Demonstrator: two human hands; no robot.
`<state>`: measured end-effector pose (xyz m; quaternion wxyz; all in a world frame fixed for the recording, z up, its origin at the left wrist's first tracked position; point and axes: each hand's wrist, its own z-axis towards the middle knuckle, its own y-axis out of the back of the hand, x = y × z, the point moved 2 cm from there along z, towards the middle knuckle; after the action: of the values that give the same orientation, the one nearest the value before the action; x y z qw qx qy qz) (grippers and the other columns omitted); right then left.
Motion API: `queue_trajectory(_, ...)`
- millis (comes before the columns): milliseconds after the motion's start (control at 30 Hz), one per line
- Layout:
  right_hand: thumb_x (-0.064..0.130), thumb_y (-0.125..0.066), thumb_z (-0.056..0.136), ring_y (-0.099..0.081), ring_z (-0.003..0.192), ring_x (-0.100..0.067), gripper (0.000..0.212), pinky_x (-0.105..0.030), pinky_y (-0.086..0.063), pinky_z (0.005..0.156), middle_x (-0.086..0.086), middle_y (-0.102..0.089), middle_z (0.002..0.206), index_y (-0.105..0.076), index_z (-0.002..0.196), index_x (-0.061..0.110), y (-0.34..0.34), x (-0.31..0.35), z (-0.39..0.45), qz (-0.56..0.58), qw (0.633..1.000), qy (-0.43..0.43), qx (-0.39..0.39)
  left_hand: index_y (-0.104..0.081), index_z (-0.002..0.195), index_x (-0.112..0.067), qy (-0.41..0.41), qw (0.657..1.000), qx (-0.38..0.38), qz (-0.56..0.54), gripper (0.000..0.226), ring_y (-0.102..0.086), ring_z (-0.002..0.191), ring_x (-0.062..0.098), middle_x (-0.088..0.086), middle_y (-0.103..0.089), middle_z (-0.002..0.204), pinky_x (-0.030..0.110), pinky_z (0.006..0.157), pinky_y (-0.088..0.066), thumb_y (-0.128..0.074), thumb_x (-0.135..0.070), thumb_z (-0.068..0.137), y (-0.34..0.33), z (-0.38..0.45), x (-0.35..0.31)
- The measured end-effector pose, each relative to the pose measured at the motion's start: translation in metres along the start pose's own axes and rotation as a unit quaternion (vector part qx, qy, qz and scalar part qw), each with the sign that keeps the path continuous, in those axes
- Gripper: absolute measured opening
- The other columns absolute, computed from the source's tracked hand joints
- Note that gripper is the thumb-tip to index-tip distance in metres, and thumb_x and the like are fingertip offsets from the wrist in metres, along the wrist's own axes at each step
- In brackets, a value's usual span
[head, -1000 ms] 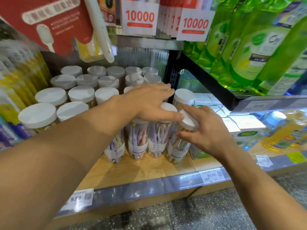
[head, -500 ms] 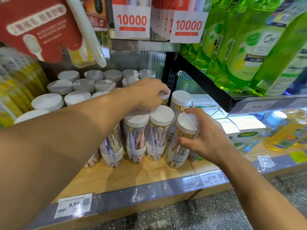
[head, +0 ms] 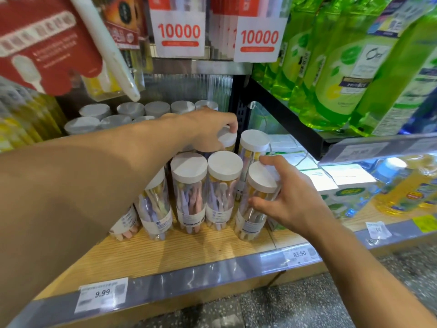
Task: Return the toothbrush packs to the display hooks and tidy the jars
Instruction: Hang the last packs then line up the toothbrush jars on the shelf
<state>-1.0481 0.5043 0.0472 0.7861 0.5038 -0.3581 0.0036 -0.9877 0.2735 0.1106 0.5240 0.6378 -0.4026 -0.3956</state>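
Head view: right hand [head: 292,197] clasping front-right toothbrush jar [head: 256,202], long axis near upright, top tipping slightly right, sitting on wooden shelf [head: 189,252]. Left hand [head: 208,129] reaching further back, fingers closing on rear jar lid [head: 227,138]. Right hand nearer front row. Toothbrush packs [head: 179,24] hanging above, reading "10000". Price tags [head: 102,293] showing "9.99", "83.90".

Shop aisle. Price tags [head: 102,294] along wooden shelf [head: 189,252] front edge. Stocked jars [head: 189,190], hanging "10000" cards [head: 179,31].
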Motion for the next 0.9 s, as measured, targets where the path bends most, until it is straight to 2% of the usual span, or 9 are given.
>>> queue_trajectory(133,0.033,-0.086,0.072,-0.057,0.107,-0.025,0.081,-0.029,-0.038,0.081,-0.005,-0.060,0.121,-0.044,0.141,0.031,0.000,0.001,0.001,0.002,1.000,-0.005,0.003,-0.042,0.133,-0.035,-0.006,1.000,0.005,0.024,0.046,-0.052,0.094,0.026,0.000,-0.051,0.111,0.039,0.074,-0.045,-0.068,-0.039,0.095,0.002,-0.005,0.000)
queue_trajectory(233,0.034,-0.086,0.072,-0.056,0.106,-0.025,0.080,-0.030,-0.039,0.080,-0.005,-0.060,0.120,-0.043,0.140,0.031,0.000,0.002,0.001,0.000,1.000,-0.006,0.006,-0.043,0.136,-0.033,-0.003,1.000,0.008,0.023,0.048,-0.052,0.097,0.026,-0.002,-0.047,0.113,0.040,0.077,-0.046,-0.068,-0.037,0.096,0.003,-0.008,0.000)
queue_trajectory(333,0.035,-0.086,0.072,-0.056,0.105,-0.024,0.080,-0.030,-0.039,0.080,-0.004,-0.059,0.120,-0.042,0.140,0.032,0.000,0.003,0.001,-0.001,1.000,-0.006,0.007,-0.046,0.130,-0.037,0.011,1.000,0.015,0.014,0.042,-0.056,0.096,0.026,-0.002,-0.052,0.110,0.039,0.074,-0.047,-0.067,-0.038,0.094,0.005,-0.012,0.000)
queue_trajectory(433,0.035,-0.086,0.072,-0.056,0.105,-0.023,0.081,-0.029,-0.038,0.081,-0.004,-0.059,0.120,-0.042,0.140,0.031,0.001,0.003,0.000,0.002,1.000,-0.009,0.008,-0.054,0.128,-0.034,0.031,0.998,0.016,-0.055,0.029,-0.053,0.114,0.026,-0.001,-0.055,0.128,0.038,0.084,-0.045,-0.051,-0.031,0.099,0.012,-0.017,-0.006)
queue_trajectory(500,0.034,-0.086,0.072,-0.055,0.106,-0.023,0.081,-0.029,-0.038,0.081,-0.004,-0.059,0.121,-0.042,0.141,0.031,0.002,0.003,0.000,0.003,1.000,-0.012,0.012,-0.057,0.129,-0.030,0.033,0.997,-0.014,-0.069,0.030,-0.050,0.117,0.026,0.003,-0.053,0.137,0.036,0.086,-0.040,-0.047,-0.035,0.101,0.016,-0.017,-0.015)
queue_trajectory(600,0.034,-0.086,0.073,-0.056,0.105,-0.024,0.080,-0.029,-0.039,0.080,-0.004,-0.058,0.119,-0.043,0.140,0.031,0.002,0.005,0.000,0.005,1.000,-0.013,0.015,-0.048,0.143,-0.032,0.026,0.995,-0.050,-0.079,0.056,-0.052,0.123,0.029,0.004,-0.054,0.142,0.040,0.097,-0.046,-0.056,-0.057,0.094,0.017,-0.012,-0.033)
queue_trajectory(700,0.032,-0.086,0.071,-0.055,0.100,-0.026,0.077,-0.030,-0.038,0.077,-0.005,-0.060,0.113,-0.046,0.137,0.030,0.003,0.007,-0.001,-0.002,1.000,-0.011,0.006,-0.036,0.152,-0.032,0.021,0.994,-0.020,-0.101,0.080,-0.049,0.132,0.030,0.002,-0.048,0.149,0.045,0.108,-0.043,-0.068,-0.060,0.084,0.014,-0.003,-0.056)
queue_trajectory(800,0.031,-0.086,0.068,-0.055,0.095,-0.025,0.076,-0.030,-0.037,0.074,-0.004,-0.060,0.108,-0.049,0.134,0.030,0.005,0.009,-0.003,-0.011,1.000,-0.006,-0.005,-0.036,0.153,-0.024,0.038,0.997,-0.017,-0.068,0.084,-0.052,0.128,0.029,0.003,-0.054,0.140,0.043,0.104,-0.044,-0.072,-0.052,0.082,0.007,0.008,-0.075)
queue_trajectory(900,0.029,-0.086,0.066,-0.058,0.092,-0.023,0.078,-0.031,-0.043,0.072,-0.002,-0.062,0.106,-0.049,0.134,0.032,0.006,0.012,-0.005,-0.006,1.000,0.004,-0.003,-0.046,0.142,-0.021,0.059,0.997,-0.012,-0.047,0.073,-0.055,0.123,0.029,0.001,-0.057,0.128,0.045,0.100,-0.044,-0.076,-0.047,0.080,0.000,0.015,-0.078)
